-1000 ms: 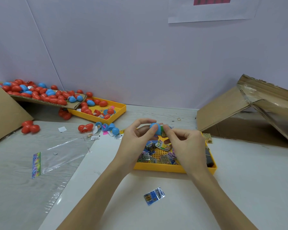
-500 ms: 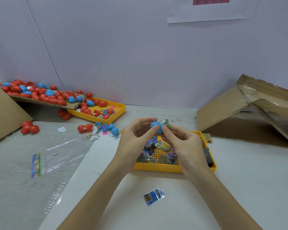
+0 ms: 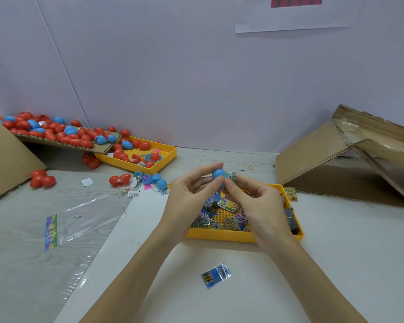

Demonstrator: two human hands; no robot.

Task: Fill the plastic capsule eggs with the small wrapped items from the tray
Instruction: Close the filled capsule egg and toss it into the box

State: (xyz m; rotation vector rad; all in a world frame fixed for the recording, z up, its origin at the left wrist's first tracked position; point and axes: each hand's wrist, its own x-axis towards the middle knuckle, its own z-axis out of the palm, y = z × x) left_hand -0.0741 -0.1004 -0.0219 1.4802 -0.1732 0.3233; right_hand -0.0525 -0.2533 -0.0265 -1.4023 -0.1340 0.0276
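Note:
Above a yellow tray (image 3: 233, 236) of several small wrapped packets (image 3: 229, 203), my left hand (image 3: 191, 197) pinches a blue capsule egg (image 3: 218, 174) between thumb and fingertips. My right hand (image 3: 259, 203) pinches a green wrapped packet (image 3: 231, 175) that sticks out of the egg's right side. Part of the tray's contents is hidden under my hands. One blue packet (image 3: 216, 275) lies loose on the table in front of the tray.
A second yellow tray (image 3: 166, 157) with red and blue eggs stands at the back left, beside a cardboard sheet (image 3: 63, 143) piled with eggs. Open egg halves (image 3: 149, 179) and a clear plastic bag (image 3: 84, 217) lie at the left. A collapsed cardboard box (image 3: 348, 159) is on the right.
Both hands have lifted the egg slightly and more of the green packet shows beside it. Nothing else has moved.

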